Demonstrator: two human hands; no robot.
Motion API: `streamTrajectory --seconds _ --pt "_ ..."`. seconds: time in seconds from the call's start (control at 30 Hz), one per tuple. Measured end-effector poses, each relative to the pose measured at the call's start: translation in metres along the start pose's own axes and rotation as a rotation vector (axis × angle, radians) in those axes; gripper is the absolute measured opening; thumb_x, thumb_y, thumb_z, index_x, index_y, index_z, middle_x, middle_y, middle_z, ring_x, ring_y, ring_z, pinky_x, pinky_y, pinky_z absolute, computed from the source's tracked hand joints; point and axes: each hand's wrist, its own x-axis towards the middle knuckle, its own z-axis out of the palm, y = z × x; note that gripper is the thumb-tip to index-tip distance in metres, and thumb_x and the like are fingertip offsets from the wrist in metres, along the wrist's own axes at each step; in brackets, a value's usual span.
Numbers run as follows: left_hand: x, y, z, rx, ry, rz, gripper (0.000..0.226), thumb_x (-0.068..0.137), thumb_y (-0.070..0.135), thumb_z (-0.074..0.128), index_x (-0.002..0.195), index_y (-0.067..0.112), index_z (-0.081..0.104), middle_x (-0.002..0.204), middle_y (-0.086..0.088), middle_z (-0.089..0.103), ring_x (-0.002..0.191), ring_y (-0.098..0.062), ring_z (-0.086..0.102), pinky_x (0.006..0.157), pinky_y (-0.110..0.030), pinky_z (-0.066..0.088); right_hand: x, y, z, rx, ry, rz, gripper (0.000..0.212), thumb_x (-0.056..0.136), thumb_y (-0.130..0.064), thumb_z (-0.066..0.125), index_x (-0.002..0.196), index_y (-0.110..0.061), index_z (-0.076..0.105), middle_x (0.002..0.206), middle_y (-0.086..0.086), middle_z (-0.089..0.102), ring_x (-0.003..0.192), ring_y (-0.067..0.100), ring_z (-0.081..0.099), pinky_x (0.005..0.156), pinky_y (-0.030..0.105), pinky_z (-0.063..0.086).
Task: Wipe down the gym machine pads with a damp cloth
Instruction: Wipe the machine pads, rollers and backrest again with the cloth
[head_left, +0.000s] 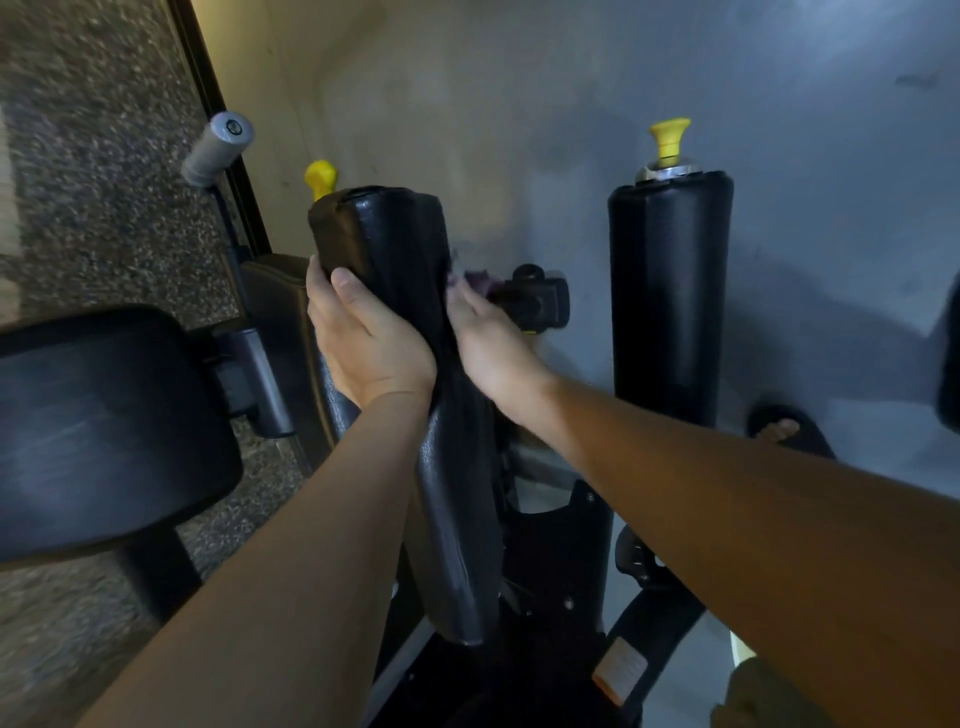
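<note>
The broad black seat pad (104, 426) lies left of the near roller pad (395, 244) and looks untouched for now. The near roller pad stands tilted at the centre, and it is the piece being worked. A second roller pad (670, 291) stands upright well to its right, out of reach of both hands, probably waiting its turn.

The left hand (363, 343) grips the near roller pad on its left side, thumb laid across the front. This seems meant to brace it against turning or swinging under the rubbing.

The right hand (488, 338) reaches round the pad's right side, its fingers hidden behind it. I cannot tell whether they curl or press flat.

A scrap of purplish cloth (475, 278) shows just above that hand, against the pad's far face.

A yellow knob (319, 176) pokes up behind the pad's top.
</note>
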Motion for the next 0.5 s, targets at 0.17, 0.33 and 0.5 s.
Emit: streamTrajectory --seconds 0.17,0.33,0.5 --pt "0.0 0.002 -0.002 0.014 -0.018 0.012 0.058 0.104 0.051 0.02 0.154 0.028 0.039 0.151 0.002 0.049 0.134 -0.021 0.051 0.106 -0.047 0.043 0.006 -0.031 -0.006 0.176 -0.013 0.032 0.05 0.106 -0.055 0.038 0.071 -0.028 0.064 0.053 -0.021 0.047 0.045 0.002 0.031 0.05 0.025 0.023" --pt "0.002 -0.001 -0.004 -0.022 -0.031 0.03 0.057 0.104 0.051 0.021 0.152 0.029 0.04 0.147 0.002 0.052 0.13 -0.02 0.053 0.105 -0.047 0.044 -0.012 -0.028 -0.01 0.081 -0.115 -0.025 0.068 0.104 -0.065 0.024 0.157 -0.024 0.036 0.144 -0.003 0.056 0.122 0.006 0.056 0.087 0.031 0.038" --pt "0.001 0.0 -0.003 -0.018 -0.034 0.005 0.058 0.102 0.054 0.02 0.152 0.032 0.04 0.148 0.005 0.051 0.13 -0.02 0.052 0.108 -0.05 0.042 -0.062 0.037 -0.007 0.191 -0.213 0.198 0.047 0.108 -0.052 0.033 0.096 -0.018 0.063 0.058 -0.013 0.051 0.047 -0.002 0.045 0.061 0.02 0.033"
